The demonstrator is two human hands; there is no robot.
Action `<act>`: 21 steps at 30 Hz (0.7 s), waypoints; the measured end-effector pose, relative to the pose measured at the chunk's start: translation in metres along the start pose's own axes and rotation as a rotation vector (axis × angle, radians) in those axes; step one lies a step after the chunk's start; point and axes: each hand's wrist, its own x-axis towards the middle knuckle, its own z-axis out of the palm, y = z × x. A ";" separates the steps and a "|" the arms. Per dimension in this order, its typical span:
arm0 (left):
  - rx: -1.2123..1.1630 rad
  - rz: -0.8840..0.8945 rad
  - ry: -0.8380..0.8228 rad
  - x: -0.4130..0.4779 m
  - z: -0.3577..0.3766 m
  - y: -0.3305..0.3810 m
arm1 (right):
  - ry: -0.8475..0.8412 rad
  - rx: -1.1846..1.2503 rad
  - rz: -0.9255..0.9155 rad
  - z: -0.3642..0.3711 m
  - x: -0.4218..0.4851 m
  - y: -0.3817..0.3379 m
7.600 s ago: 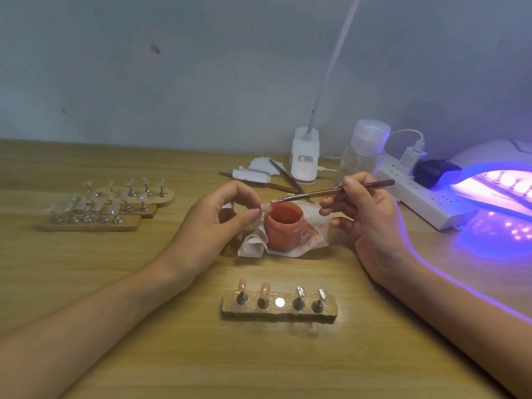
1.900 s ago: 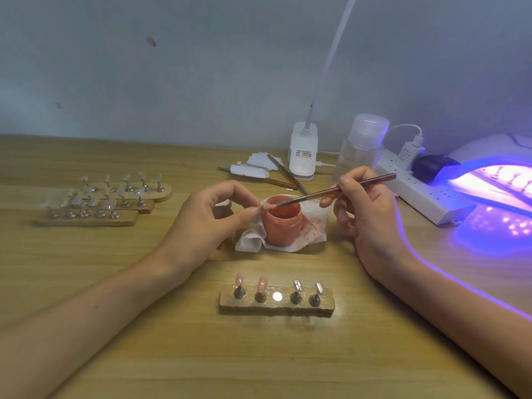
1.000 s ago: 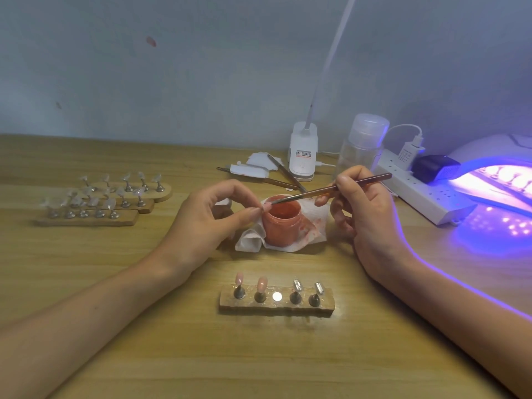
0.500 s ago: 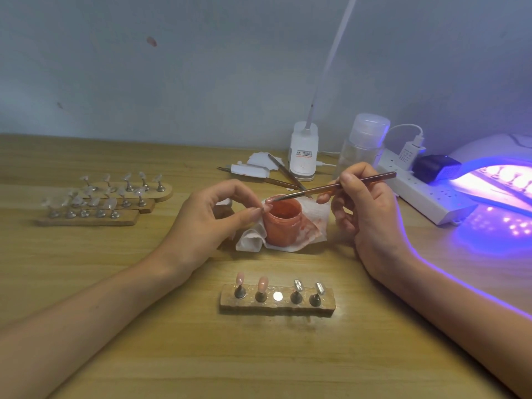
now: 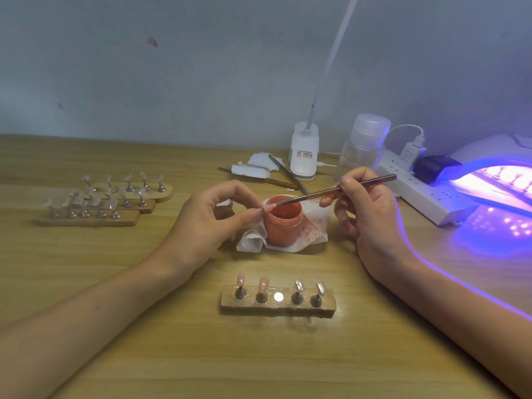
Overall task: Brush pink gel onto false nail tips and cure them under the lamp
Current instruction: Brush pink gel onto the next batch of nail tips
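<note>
My left hand (image 5: pixel 213 226) pinches a small nail tip (image 5: pixel 269 207) between thumb and forefinger, just left of the open pink gel jar (image 5: pixel 283 223). My right hand (image 5: pixel 365 217) grips a thin brush (image 5: pixel 339 190), and its bristle end touches the held tip over the jar's rim. The jar stands on a stained white tissue (image 5: pixel 313 226). In front lies a wooden holder (image 5: pixel 277 308) with two pink-coated tips (image 5: pixel 252 282) on the left, an empty middle post and two clear tips on the right. The curing lamp (image 5: pixel 495 180) glows violet at the far right.
Three wooden holders with several clear tips (image 5: pixel 106 200) lie at the left. Behind the jar are spare brushes (image 5: pixel 285 174), a white desk-lamp base (image 5: pixel 303 152), a clear bottle (image 5: pixel 364 148) and a white power strip (image 5: pixel 420 191) with plugs.
The brush tip has made small strokes back and forth over the pinched nail tip above the jar. My left hand has stayed in place.
</note>
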 end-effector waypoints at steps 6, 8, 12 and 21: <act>-0.008 -0.003 -0.002 0.000 0.001 0.002 | -0.089 0.028 -0.074 0.001 -0.002 -0.002; -0.008 -0.012 0.008 -0.001 0.001 0.002 | -0.035 -0.009 -0.038 0.001 -0.002 -0.001; -0.001 -0.023 0.011 -0.001 0.000 0.002 | -0.003 0.026 -0.030 -0.001 -0.001 0.000; -0.006 -0.036 0.013 -0.002 0.000 0.002 | -0.004 0.036 -0.045 -0.001 0.000 0.000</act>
